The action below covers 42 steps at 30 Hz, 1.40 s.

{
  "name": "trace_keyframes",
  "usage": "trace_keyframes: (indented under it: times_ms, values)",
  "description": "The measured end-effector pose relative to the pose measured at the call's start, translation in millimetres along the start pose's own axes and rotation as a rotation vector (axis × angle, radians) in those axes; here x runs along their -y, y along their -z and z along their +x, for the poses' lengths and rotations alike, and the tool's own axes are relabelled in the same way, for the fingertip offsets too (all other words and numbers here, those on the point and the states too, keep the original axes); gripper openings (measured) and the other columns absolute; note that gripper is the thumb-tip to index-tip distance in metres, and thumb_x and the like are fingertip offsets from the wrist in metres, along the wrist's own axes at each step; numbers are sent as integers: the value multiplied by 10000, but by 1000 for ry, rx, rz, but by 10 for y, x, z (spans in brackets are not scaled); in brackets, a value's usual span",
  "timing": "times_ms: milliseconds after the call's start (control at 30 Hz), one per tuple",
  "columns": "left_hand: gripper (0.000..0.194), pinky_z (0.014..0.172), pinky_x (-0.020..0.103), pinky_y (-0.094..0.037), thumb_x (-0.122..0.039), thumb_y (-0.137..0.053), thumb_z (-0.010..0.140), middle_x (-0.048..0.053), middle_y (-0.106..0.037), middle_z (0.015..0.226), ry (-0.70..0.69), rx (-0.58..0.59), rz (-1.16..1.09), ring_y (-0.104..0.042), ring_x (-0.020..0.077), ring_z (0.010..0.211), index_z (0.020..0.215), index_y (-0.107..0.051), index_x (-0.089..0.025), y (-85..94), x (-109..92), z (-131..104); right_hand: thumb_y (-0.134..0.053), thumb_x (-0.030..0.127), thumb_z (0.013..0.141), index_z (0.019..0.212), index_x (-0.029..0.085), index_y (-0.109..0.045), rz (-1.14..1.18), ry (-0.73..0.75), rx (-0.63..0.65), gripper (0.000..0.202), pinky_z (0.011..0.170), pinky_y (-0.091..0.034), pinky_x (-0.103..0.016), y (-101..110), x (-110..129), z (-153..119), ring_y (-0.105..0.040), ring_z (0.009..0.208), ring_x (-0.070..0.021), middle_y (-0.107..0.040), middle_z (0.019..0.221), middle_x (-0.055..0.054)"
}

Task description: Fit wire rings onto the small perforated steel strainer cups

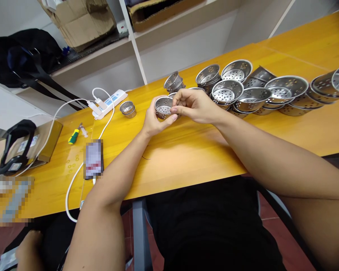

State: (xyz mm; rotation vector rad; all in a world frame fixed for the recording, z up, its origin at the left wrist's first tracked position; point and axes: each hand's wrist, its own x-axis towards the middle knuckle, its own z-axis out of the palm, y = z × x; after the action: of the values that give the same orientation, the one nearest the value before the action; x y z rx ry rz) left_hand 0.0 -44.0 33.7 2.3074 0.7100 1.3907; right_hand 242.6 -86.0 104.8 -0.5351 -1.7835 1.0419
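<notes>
My left hand (154, 119) is wrapped round a small perforated metal cup (163, 106), held upright with its open top facing me. At the cup's right rim is my right hand (192, 104), thumb and fingers pinched together; whether anything is between them is too small to tell. Behind and to the right stand several perforated metal cups (227, 91), some stacked, partly hidden by my right hand. A small pair of nested cups (128, 109) rests on the table to the left of my hands.
On the yellow table (169, 162) at the left are a power strip (110, 104) with white cables, a phone (93, 159), a green-yellow screwdriver (74, 136) and a cardboard box (49, 141). Shelves with boxes and a black bag (25, 56) stand behind. Someone's hand (31, 241) shows at bottom left.
</notes>
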Motion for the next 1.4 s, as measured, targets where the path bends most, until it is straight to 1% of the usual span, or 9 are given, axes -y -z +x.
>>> trace_keyframes:
  times_ms: [133,367,600,667,800,933,1100,1267,1400]
  values:
    - [937,1223,520,-707,-897,-791,1005,155,-820,1493,22,28,23,-872,319,1335,1634,-553,-246,1,-59,17,-1089,893,718,882,297,-737,15,-4,-32,711,566,-498,-366,-60,3,38,-551,608,-184,-665,687,20]
    - [939,1322,593,-647,-853,-821,992,157,-797,1525,87,72,32,-842,346,1384,1646,-531,-245,17,-18,-1,-1113,831,739,828,272,-738,6,-16,-19,679,562,-486,-353,-73,16,43,-556,616,-178,-623,652,25]
    - [950,1309,589,-655,-884,-815,988,146,-789,1532,78,77,35,-836,344,1388,1650,-534,-263,19,-14,-7,-1062,877,787,841,261,-735,-30,-11,-19,699,546,-426,-338,-89,-48,14,-525,608,-159,-647,691,16]
    - [922,1290,573,-668,-867,-805,1009,145,-799,1518,52,49,46,-844,336,1376,1647,-529,-261,12,-12,-7,-1036,883,821,916,274,-759,-73,1,-49,675,559,-442,-351,-94,-55,-11,-554,634,-176,-686,750,0]
    - [893,1273,555,-683,-856,-809,1018,149,-800,1509,36,-51,106,-848,334,1382,1629,-541,-262,17,46,-7,-943,791,978,1197,326,-813,-270,103,-185,530,688,-581,-435,-98,-34,-63,-648,777,-245,-809,1062,-77]
    - [932,1325,575,-647,-902,-782,1010,157,-769,1556,31,-69,131,-822,351,1447,1646,-526,-270,39,123,-8,-836,674,1078,1208,330,-844,-458,244,-175,368,946,-676,-579,-82,-31,-79,-755,1065,-364,-826,1286,-140]
    - [943,1319,559,-647,-938,-743,1009,153,-761,1560,24,-68,124,-817,345,1444,1638,-533,-268,52,105,-11,-816,662,1080,1426,351,-808,-519,279,-201,465,1098,-678,-666,-50,-96,-75,-772,1256,-430,-813,1402,-142]
    - [935,1296,524,-663,-923,-753,1012,154,-777,1542,42,-72,103,-827,335,1424,1641,-532,-268,64,34,1,-698,683,1139,1445,372,-824,-618,317,-136,454,1252,-593,-767,-47,-113,-83,-741,1437,-478,-797,1497,-143]
    - [918,1245,517,-689,-924,-755,1006,144,-791,1498,32,-89,98,-847,325,1374,1616,-546,-270,56,-1,12,-687,684,1139,1579,380,-772,-637,295,-132,542,1266,-571,-772,-63,-81,-97,-727,1471,-497,-792,1559,-152]
